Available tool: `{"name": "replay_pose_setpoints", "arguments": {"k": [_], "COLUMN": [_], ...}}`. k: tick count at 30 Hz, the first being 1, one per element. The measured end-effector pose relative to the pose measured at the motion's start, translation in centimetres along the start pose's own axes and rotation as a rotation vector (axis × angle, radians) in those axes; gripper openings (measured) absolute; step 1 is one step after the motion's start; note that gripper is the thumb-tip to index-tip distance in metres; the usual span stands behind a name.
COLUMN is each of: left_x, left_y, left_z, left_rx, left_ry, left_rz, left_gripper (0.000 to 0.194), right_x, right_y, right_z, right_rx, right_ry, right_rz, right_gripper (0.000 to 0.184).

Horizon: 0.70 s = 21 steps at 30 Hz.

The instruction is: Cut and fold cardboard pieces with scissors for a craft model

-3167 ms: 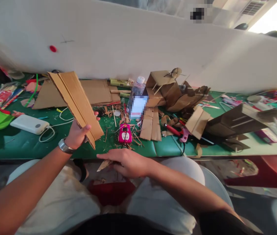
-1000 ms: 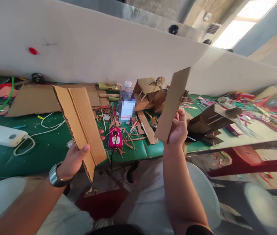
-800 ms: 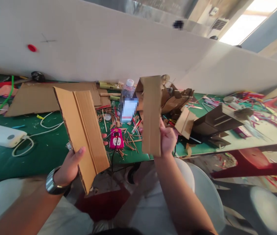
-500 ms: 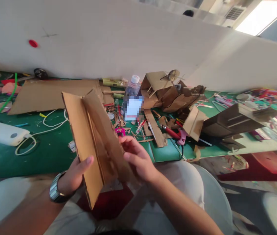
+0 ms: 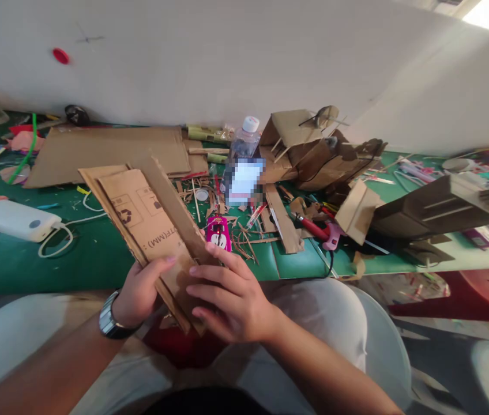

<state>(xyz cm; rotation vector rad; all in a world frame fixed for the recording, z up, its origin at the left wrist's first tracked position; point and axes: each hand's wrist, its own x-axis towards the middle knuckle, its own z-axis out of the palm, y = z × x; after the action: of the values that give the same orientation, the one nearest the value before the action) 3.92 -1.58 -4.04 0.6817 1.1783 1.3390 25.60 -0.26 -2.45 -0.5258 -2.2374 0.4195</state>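
Observation:
Both hands hold a stack of brown cardboard pieces [image 5: 145,219] over my lap, at the front edge of a green table [image 5: 80,259]. My left hand [image 5: 140,291], with a metal watch at the wrist, grips the stack's lower left edge with its thumb on top. My right hand [image 5: 227,297] lies over the lower right end, fingers curled on a narrow cardboard strip [image 5: 175,207] laid on the printed sheet. The print faces up.
On the table lie a pink device [image 5: 219,233] with a cord, a water bottle [image 5: 242,167], a white power bank [image 5: 17,221], a flat cardboard sheet [image 5: 110,153], cardboard models [image 5: 313,153], a pink glue gun [image 5: 322,230] and scraps. A white wall stands behind. A red stool [image 5: 465,297] is at right.
My right hand picked up a cardboard strip from the table, carried it left and laid it on the stack in my left hand. The stack has tilted flatter, printed side up.

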Motion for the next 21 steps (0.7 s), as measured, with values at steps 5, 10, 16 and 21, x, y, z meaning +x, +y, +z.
{"name": "replay_pose_setpoints", "arguments": {"k": [5, 10, 16, 21], "left_x": [-0.2, -0.4, 0.0, 0.2], "left_y": [0.8, 1.2, 0.6, 0.2], "left_z": [0.6, 1.4, 0.6, 0.1], "left_rx": [-0.122, -0.115, -0.068, 0.002], "left_ry": [0.171, 0.182, 0.098, 0.017], "left_rz": [-0.213, -0.170, -0.113, -0.018], "left_gripper": [0.067, 0.069, 0.068, 0.068], "right_x": [0.0, -0.1, 0.0, 0.3], "right_y": [0.0, 0.2, 0.7, 0.7], "right_z": [0.0, 0.0, -0.4, -0.8], "right_rx": [-0.069, -0.061, -0.064, -0.017], "right_ry": [0.006, -0.002, 0.131, 0.071], "right_rz": [-0.037, -0.023, 0.134, 0.219], "right_gripper": [0.024, 0.028, 0.051, 0.057]}}
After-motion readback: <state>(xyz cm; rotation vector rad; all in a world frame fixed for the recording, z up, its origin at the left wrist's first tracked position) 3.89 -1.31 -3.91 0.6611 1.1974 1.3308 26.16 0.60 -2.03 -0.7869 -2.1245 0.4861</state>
